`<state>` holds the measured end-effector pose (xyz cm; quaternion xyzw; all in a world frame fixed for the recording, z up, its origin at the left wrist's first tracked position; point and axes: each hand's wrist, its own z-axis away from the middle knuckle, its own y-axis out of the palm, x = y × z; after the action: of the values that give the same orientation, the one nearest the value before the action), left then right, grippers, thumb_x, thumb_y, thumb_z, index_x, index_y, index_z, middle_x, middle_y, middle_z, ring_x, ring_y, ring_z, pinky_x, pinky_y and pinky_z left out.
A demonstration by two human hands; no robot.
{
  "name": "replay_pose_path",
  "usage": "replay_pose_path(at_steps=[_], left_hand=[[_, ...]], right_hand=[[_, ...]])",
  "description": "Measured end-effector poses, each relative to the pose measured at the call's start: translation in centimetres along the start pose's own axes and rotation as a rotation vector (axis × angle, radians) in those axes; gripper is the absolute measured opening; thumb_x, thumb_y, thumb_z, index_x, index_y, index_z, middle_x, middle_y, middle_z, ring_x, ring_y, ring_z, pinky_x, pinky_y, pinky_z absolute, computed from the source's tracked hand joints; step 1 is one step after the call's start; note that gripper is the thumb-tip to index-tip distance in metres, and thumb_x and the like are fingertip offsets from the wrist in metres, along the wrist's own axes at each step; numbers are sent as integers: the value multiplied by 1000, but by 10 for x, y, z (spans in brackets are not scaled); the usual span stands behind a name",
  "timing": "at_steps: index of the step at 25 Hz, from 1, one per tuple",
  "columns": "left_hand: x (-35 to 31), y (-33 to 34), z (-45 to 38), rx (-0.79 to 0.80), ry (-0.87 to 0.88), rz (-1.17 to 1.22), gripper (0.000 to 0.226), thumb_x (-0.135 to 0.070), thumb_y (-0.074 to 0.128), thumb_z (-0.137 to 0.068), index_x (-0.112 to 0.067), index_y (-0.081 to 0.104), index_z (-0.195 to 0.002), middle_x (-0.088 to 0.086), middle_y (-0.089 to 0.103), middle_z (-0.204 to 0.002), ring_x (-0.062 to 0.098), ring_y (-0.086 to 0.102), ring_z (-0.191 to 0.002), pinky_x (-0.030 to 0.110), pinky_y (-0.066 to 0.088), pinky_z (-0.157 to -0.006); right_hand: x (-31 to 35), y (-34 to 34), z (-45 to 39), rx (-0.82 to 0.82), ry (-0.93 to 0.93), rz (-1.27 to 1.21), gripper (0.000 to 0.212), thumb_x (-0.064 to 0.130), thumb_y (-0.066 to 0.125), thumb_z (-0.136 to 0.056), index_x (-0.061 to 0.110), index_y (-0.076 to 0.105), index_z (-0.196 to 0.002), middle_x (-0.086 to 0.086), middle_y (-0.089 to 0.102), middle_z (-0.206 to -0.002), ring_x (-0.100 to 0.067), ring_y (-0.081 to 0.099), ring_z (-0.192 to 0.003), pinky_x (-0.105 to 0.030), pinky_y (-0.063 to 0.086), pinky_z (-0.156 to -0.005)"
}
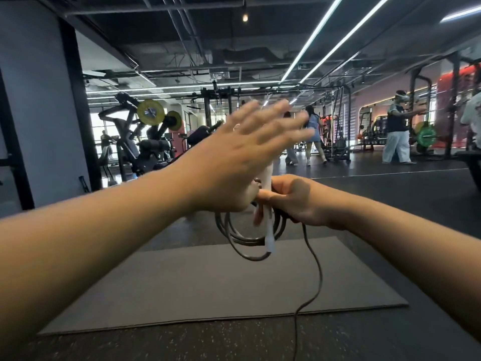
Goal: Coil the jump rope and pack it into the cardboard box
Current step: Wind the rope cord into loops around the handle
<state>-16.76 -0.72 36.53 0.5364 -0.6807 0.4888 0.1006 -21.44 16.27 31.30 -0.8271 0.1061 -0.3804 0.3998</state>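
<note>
My right hand (pixel 296 201) grips the white handles (pixel 268 227) of the jump rope together with several dark loops of rope (pixel 244 243) that hang below it. A loose strand of the rope (pixel 316 277) trails from that hand down toward the floor. My left hand (pixel 242 162) is in front of the handles, blurred, its fingers spread wide and its palm edge touching the top of the coil. I cannot tell whether its thumb hooks the rope. No cardboard box is in view.
A grey mat (pixel 208 287) lies on the dark speckled floor below my hands. Weight machines (pixel 145 142) stand at the back left, racks with plates (pixel 426 136) at the back right. Several people (pixel 395 131) stand in the far room.
</note>
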Motion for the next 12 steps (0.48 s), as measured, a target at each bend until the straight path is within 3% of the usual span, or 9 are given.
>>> replay_pose_path(at_steps=[1, 2, 3, 4, 5, 6, 7, 10, 12], left_hand=[[0, 0, -9, 158, 81, -79, 95, -23, 60, -77, -25, 12, -159, 0, 17, -167, 22, 1, -155, 46, -3, -124], [-3, 1, -15, 298, 110, -124, 94, -28, 61, -79, -26, 11, -159, 1, 29, -163, 24, 13, -154, 47, 8, -124], [-5, 3, -18, 403, 79, -123, 95, -31, 62, -80, -27, 9, -158, 2, 45, -152, 27, 35, -144, 46, 28, -118], [-5, 6, -19, 472, 1, -82, 96, -33, 64, -80, -27, 8, -158, 1, 59, -134, 27, 54, -122, 42, 46, -100], [-5, 8, -17, 508, -74, -34, 94, -34, 65, -81, -28, 9, -156, 0, 65, -118, 25, 61, -101, 37, 52, -80], [-6, 11, -15, 531, -130, 15, 86, -34, 66, -82, -27, 17, -153, 0, 66, -109, 25, 62, -89, 35, 50, -69], [-6, 14, -14, 556, -171, 81, 72, -34, 67, -83, -26, 30, -145, 0, 66, -104, 25, 62, -87, 34, 50, -66], [-8, 22, -11, 656, -267, 381, 27, -27, 72, -83, -23, 58, -106, -2, 66, -94, 23, 63, -88, 34, 51, -74], [-10, 25, -7, 724, -365, 527, 9, -24, 71, -84, -23, 63, -89, -2, 65, -80, 18, 58, -74, 31, 47, -69]], right_hand=[[4, 0, 0, 26, -24, 28, 33, 35, 52, -103, 17, 69, -81, 15, 70, -58, 6, 61, -53, -10, 41, -55], [7, -1, 0, 43, -49, 46, 26, 32, 55, -102, 22, 67, -81, 8, 75, -66, 2, 67, -60, -14, 46, -57], [7, -2, -1, 54, -61, 63, 22, 32, 58, -100, 25, 65, -81, -1, 77, -73, -4, 70, -65, -21, 51, -61], [6, -2, -1, 62, -60, 89, 18, 34, 62, -98, 25, 64, -82, -6, 77, -76, -9, 70, -65, -25, 53, -63], [5, -3, -2, 67, -54, 136, 18, 35, 65, -95, 20, 66, -85, -8, 76, -76, -15, 69, -66, -29, 53, -64], [2, -2, -4, 70, -51, 193, 20, 34, 67, -93, 15, 67, -90, -8, 74, -76, -21, 66, -65, -34, 52, -63], [1, -2, -4, 82, -53, 236, 19, 30, 68, -92, 11, 67, -92, -7, 71, -74, -23, 62, -62, -36, 50, -60], [-1, -1, -2, 106, -65, 253, 11, 23, 72, -88, 12, 70, -87, -5, 65, -69, -11, 52, -55, -30, 42, -55], [-6, -5, 2, 137, -56, 178, 15, 27, 74, -88, 13, 73, -91, -7, 71, -74, -8, 57, -59, -26, 43, -56]])
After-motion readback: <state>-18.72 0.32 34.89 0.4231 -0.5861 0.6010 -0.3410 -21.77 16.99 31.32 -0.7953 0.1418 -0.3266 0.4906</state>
